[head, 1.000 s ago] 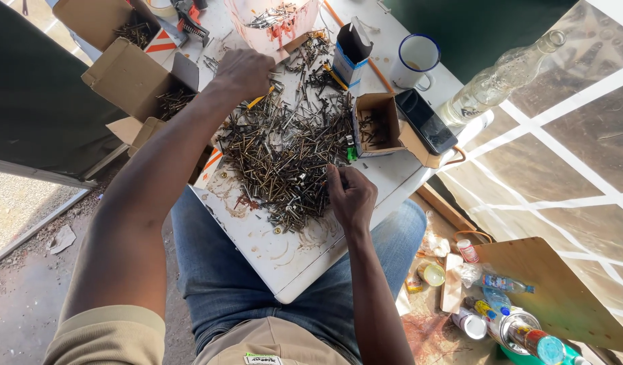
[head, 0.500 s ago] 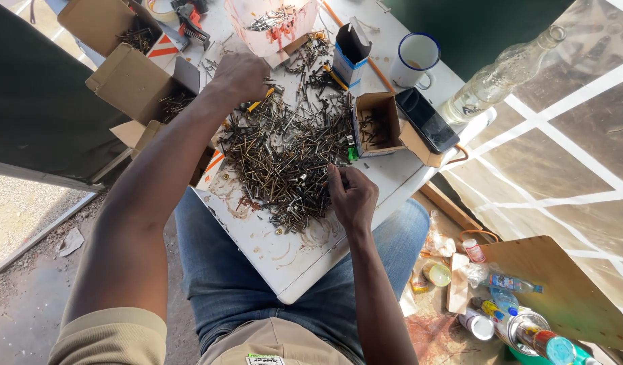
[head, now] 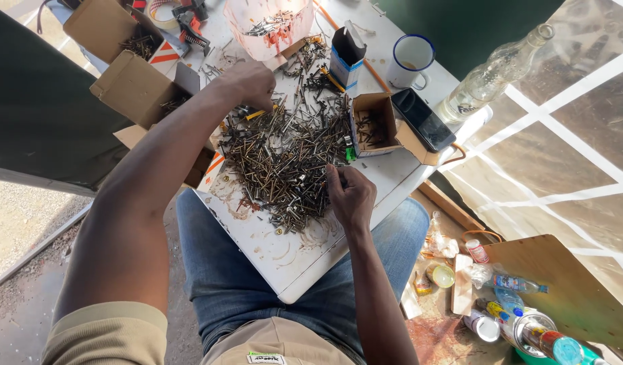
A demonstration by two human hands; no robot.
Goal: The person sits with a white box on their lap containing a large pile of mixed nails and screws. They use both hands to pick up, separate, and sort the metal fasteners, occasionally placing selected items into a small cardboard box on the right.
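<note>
Fingers of the right hand [head: 351, 196] pinch into the screw pile [head: 284, 159]; the left hand [head: 247, 82] rests curled at its far edge.

The left hand [head: 247, 84] is stretched far out, knuckles up, fingers curled down. The right hand [head: 351, 195] is close in, fingers bent together

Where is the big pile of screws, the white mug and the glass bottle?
pile of screws [head: 284, 159], head view, middle of the heap.
white mug [head: 407, 62], head view, its outer wall.
glass bottle [head: 490, 78], head view, its clear body.
</note>
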